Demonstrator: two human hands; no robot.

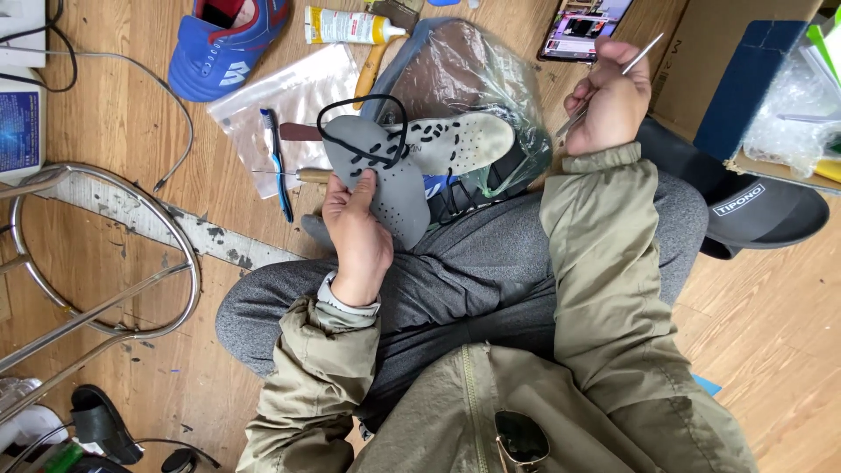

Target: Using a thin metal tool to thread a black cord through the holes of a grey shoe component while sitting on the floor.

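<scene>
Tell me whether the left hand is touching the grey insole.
Touching. The head view shows the left hand gripping the grey insole, its thumb pressed flat on the insole's face.

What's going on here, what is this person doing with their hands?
A seated person's left hand holds a grey perforated shoe insole laced with black cord above their lap. The right hand, raised to the side, grips a thin metal needle-like tool. A blue sneaker and a blue toothbrush lie on the wooden floor.
</scene>
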